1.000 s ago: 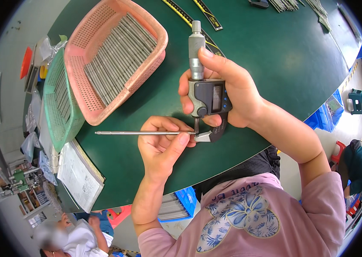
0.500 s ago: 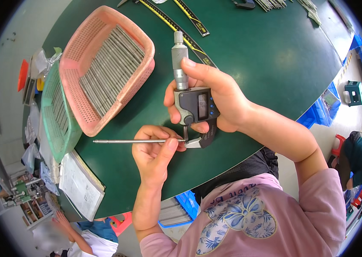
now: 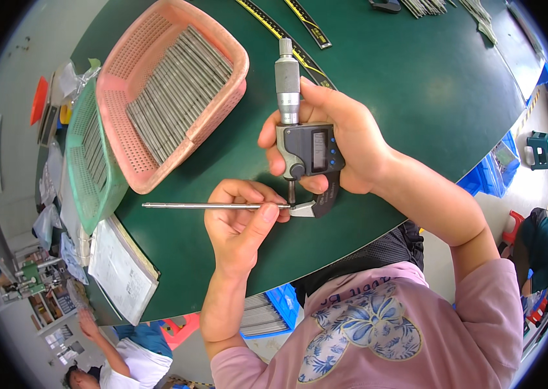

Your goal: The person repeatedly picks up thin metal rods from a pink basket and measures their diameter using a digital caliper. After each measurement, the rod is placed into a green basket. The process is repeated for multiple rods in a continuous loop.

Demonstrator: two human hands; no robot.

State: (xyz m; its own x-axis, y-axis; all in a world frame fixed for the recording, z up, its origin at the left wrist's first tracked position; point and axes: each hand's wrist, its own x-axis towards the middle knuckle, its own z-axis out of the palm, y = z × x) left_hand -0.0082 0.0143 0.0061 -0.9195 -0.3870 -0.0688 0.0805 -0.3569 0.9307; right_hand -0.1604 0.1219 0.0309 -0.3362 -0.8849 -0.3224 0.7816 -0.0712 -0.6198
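My left hand (image 3: 238, 227) pinches a thin metal rod (image 3: 183, 205) between thumb and fingers. The rod lies nearly level, its long free part reaching out to the left. Its right end sits between the measuring faces of a digital micrometer (image 3: 309, 146); whether both faces touch it is too small to tell. My right hand (image 3: 355, 133) is wrapped round the micrometer's frame, which stands upright with the thimble on top. The right thumb is up beside the thimble, and the small display faces up at me.
A pink basket (image 3: 241, 74) of metal rods stands at left on the green table (image 3: 416, 91), overlapping a green basket (image 3: 83, 194) of rods. Papers (image 3: 121, 272) lie at the near left edge. Rulers (image 3: 309, 24) and more rods (image 3: 424, 6) lie farther back. Another person (image 3: 134, 363) is at lower left.
The picture has shifted slightly, with hands, baskets and rulers moving right and up together. My right thumb has slid a little off the thimble's front. The rod's end stays at the micrometer's faces.
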